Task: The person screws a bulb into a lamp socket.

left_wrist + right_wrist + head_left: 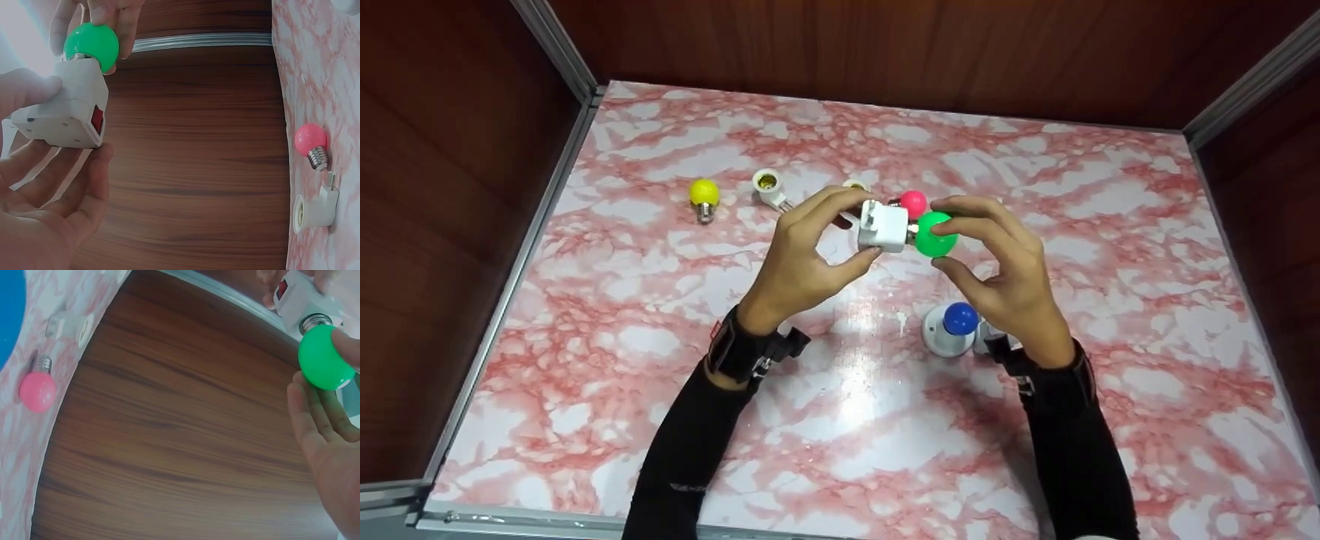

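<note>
Above the table, my left hand (799, 266) grips a white plug-in lamp socket (891, 229) between thumb and fingers. Plug prongs stick out of its body, and a red switch (97, 119) shows on one side in the left wrist view. My right hand (1009, 274) holds a green bulb (936, 238) by its globe, thumb on one side and fingers on the other. The bulb's metal screw base (315, 322) meets the socket's mouth, with some thread still visible. How deep the base sits inside cannot be told.
Beyond the hands lie a pink bulb (913, 203), a yellow bulb (704, 193) and a white plug-in socket (769, 196). Another socket (856, 184) is partly hidden by my left hand. Near my right wrist, a blue bulb (961, 319) stands at a round white base (941, 345). Wood-grain panels surround the table.
</note>
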Demonstrator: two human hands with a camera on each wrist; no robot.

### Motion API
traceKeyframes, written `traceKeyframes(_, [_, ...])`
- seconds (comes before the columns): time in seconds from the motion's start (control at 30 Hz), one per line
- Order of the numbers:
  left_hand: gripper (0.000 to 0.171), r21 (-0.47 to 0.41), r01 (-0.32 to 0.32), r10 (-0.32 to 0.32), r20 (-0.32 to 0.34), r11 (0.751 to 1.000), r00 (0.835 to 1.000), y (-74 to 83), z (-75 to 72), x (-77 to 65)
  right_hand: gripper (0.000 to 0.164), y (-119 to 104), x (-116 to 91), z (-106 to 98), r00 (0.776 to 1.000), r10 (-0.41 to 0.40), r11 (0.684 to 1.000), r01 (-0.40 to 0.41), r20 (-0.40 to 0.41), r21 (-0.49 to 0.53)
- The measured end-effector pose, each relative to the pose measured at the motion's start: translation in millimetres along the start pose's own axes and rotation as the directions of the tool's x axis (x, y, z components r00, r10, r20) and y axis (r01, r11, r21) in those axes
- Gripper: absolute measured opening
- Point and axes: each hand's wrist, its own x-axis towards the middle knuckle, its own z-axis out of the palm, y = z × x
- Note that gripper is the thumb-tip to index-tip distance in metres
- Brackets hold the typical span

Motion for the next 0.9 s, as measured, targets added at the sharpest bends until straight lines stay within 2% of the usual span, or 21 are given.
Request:
traceKeyframes(0.57, [0.042, -0.005, -0.051, 0.051, -0.029, 0.999, 0.998, 2.5, 0.9, 0.4, 0.047, 3.0, -2.0, -0.5, 0.995, 0.093, 0.992, -0.094, 0.024, 0.086])
traceKeyframes(0.9, [0.041, 0.004, -0.074, 0.074, -0.045, 0.997, 0.996, 1.8, 1.1, 0.8, 0.041, 2.1, -3.2, 1.9, 0.991, 0.129, 0.973, -0.13, 0.016, 0.192])
